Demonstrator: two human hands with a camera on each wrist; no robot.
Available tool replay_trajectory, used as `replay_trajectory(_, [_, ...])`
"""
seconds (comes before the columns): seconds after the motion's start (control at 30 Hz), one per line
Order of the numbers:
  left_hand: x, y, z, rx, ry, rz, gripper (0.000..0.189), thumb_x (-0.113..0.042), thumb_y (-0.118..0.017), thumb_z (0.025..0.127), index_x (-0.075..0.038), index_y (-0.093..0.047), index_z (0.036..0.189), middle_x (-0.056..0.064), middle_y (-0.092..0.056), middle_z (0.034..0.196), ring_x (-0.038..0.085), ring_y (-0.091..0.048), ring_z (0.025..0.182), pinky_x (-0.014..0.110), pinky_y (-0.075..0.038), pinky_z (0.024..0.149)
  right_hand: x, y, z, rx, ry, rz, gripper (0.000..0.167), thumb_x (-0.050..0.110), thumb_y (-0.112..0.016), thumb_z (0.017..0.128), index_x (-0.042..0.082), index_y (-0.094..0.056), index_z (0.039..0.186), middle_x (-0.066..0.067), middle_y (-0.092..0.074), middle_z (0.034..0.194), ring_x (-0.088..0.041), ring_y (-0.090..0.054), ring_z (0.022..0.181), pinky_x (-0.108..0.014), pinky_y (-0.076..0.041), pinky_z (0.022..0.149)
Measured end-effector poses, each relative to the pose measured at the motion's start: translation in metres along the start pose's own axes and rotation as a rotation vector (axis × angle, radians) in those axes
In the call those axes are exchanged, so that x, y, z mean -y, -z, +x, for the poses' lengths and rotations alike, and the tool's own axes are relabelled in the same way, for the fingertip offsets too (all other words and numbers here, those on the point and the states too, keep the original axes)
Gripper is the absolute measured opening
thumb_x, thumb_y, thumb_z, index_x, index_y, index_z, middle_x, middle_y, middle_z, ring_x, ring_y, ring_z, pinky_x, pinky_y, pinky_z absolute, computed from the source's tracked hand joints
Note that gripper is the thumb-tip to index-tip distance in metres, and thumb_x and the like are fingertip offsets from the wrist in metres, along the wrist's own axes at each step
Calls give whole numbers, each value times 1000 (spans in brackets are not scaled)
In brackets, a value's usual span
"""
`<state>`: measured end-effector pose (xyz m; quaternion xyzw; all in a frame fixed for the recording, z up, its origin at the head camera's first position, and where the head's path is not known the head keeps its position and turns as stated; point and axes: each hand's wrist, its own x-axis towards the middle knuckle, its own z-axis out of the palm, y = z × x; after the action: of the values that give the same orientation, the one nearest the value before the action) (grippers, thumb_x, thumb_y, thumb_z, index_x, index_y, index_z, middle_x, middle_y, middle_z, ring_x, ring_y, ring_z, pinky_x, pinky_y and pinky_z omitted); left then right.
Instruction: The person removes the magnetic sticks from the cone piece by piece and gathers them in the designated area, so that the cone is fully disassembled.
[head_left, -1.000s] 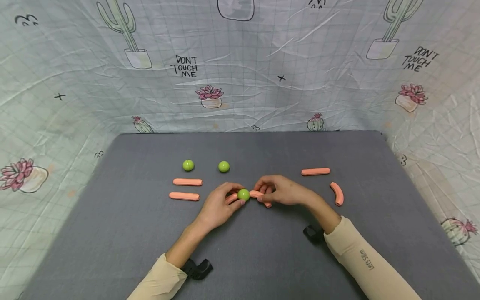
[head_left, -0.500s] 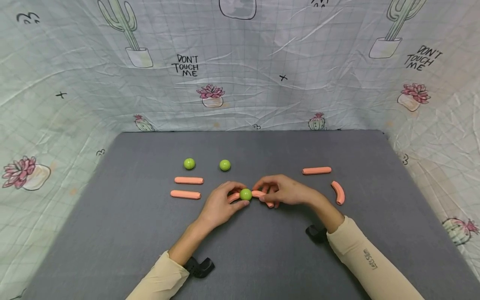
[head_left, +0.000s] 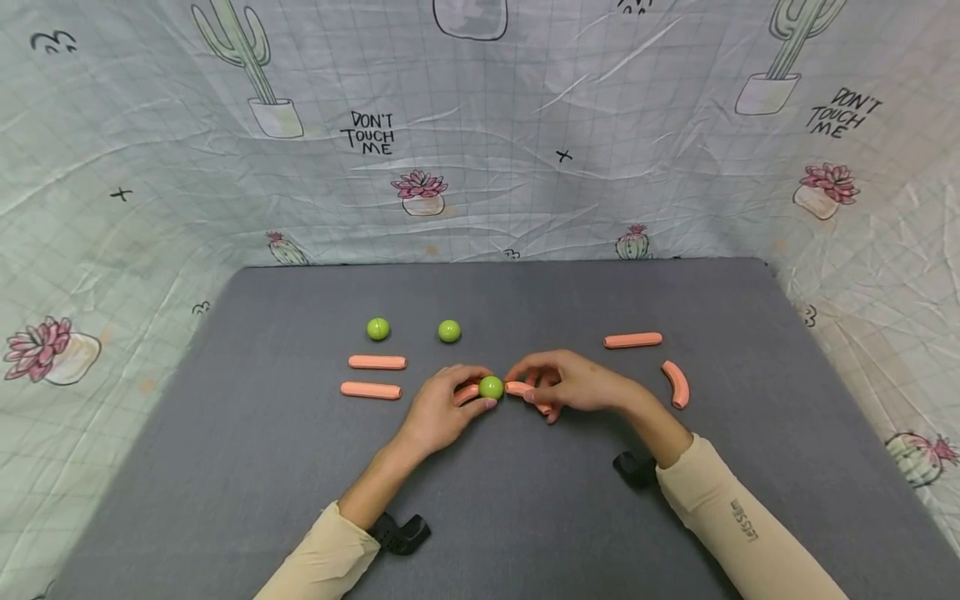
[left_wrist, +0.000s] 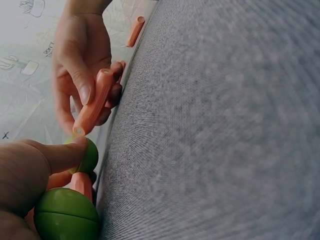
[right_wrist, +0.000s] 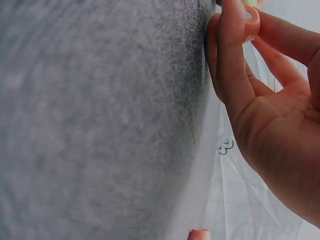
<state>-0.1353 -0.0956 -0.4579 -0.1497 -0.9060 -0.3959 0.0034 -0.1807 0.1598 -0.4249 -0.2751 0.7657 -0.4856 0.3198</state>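
Observation:
My left hand (head_left: 438, 412) pinches a green ball (head_left: 491, 387) between thumb and fingertips. A curved orange tube (head_left: 467, 395) runs from that ball under the palm. In the left wrist view a second green ball (left_wrist: 65, 215), with a seam round it, sits at that tube's near end, hidden from the head view. My right hand (head_left: 576, 382) holds another curved orange tube (left_wrist: 95, 102) between thumb and fingers. Its hollow end points at the pinched ball, with a narrow gap between in the head view. The right wrist view shows only this tube's open rear end (right_wrist: 251, 24).
Two loose green balls (head_left: 378, 329) (head_left: 449, 331) lie behind and left of my hands. Below them rest two straight orange tubes (head_left: 377, 362) (head_left: 371, 390). At right lie one straight tube (head_left: 633, 340) and one curved tube (head_left: 676, 385). A patterned cloth (head_left: 495, 208) backs the grey table (head_left: 510, 517).
The right hand's tube has drawn slightly right, from right at the ball's side to a narrow gap. The left hand keeps its pinch on the ball, almost still.

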Motion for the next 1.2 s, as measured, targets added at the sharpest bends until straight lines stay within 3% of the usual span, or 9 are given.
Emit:
replay_trajectory(0.33, [0,-2,-2,-16,7,12,36,-24,-86,87,-17,-75,120,3,-75,114,24,-67,107,45,-52,97,-3,5,-10,-27,2,9,43,5,-58,105,7,-56,148,-22,-63,97,-27,-68,78,-44,-64,73])
replay_trajectory(0.67, [1,-5,-5,-12,11,14,37,-25,-86,87,-17,-75,121,1,-75,114,21,-66,105,42,-52,95,-6,8,-19,-59,-25,-29,62,4,-75,94,11,-54,151,-22,-68,118,-28,-72,93,-40,-61,80])
replay_trajectory(0.83, [1,-5,-6,-4,12,12,36,-25,-86,87,-18,-75,121,0,-75,114,20,-66,105,42,-51,95,-9,11,-24,-68,-23,-65,69,8,-82,88,15,-54,151,-17,-70,120,-27,-71,101,-34,-56,81])
replay_trajectory(1.2, [1,-4,-6,-7,19,7,35,-25,-86,87,-20,-76,119,-1,-75,113,18,-65,103,40,-51,94,-14,18,-34,-107,-91,-114,71,25,-86,87,12,-55,149,-12,-73,114,-22,-74,99,-28,-57,83])
